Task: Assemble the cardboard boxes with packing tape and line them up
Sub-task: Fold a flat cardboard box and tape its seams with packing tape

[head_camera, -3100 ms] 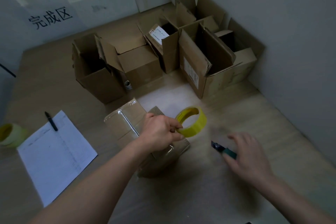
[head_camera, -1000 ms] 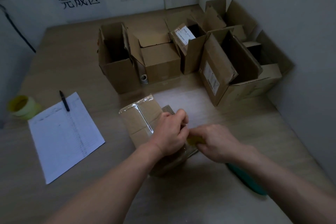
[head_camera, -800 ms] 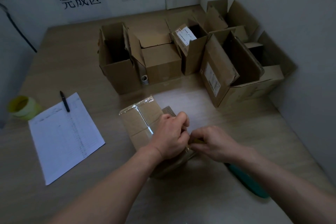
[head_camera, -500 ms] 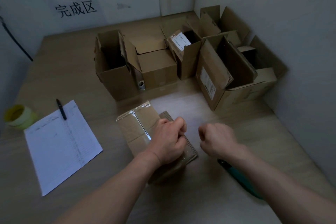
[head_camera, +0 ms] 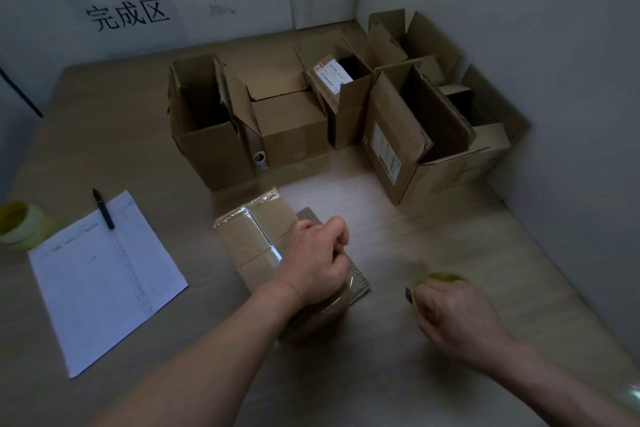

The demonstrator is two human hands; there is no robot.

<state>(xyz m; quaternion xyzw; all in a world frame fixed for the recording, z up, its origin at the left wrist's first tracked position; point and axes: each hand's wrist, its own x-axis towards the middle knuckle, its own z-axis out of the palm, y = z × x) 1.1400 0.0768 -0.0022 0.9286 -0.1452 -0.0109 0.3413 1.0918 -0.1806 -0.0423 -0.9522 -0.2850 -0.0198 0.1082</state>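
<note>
A small cardboard box (head_camera: 254,236) with clear tape across its top lies on the table in front of me. My left hand (head_camera: 317,263) rests on the box's right side, fingers curled and pinched together as on a tape end; the strip itself is too blurred to make out. My right hand (head_camera: 457,315) is off to the right of the box, blurred by motion. It grips the yellow packing tape roll (head_camera: 443,277), which shows just past its knuckles. The dark tip of a cutter (head_camera: 408,295) pokes out from under that hand.
Several open cardboard boxes (head_camera: 291,128) stand in a row at the back, running into the right corner. A paper sheet (head_camera: 104,274) with a black pen (head_camera: 103,208) lies at the left. A second yellow tape roll (head_camera: 19,224) sits at the far left edge.
My hands were together at the box's right edge. The right hand has since swept away to the right with the tape roll. The left hand stayed on the box.
</note>
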